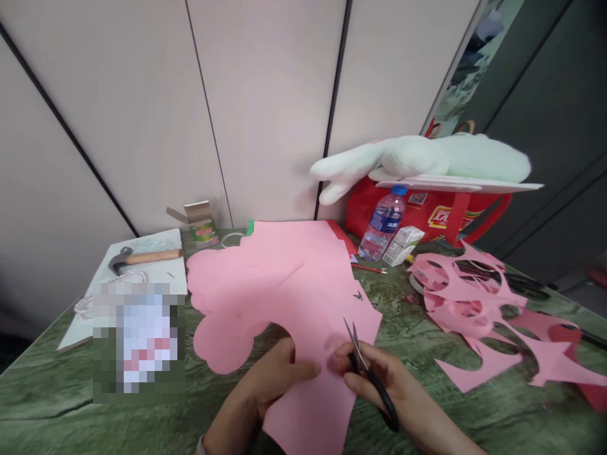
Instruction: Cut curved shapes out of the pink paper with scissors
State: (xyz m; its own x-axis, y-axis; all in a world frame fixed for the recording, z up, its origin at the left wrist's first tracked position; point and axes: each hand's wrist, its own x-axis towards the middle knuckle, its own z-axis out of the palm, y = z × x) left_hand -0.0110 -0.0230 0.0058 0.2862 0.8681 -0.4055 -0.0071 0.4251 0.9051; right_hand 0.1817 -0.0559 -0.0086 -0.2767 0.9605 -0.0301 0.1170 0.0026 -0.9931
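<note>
A large sheet of pink paper (303, 366), partly cut along scalloped curves, lies across the middle of the table towards me. My left hand (279, 370) grips its edge, thumb on top and fingers curled beneath. In my right hand (379, 373) is a pair of scissors (363, 363) with black handles, blades pointing up and slightly parted. The right fingertips are close to the pink paper's right edge; whether they touch it I cannot tell. Rounded pink cut-outs (222, 341) lie at the sheet's left side, over or joined to other pink paper.
Pink paper scraps (493, 366) are heaped on the right. Behind them stand a water bottle (383, 224), a small carton (403, 245) and a red bag (436, 218) under a white plush toy (441, 158). A hammer (147, 257) rests on a white board (104, 253) at left, beside an opened box (203, 227).
</note>
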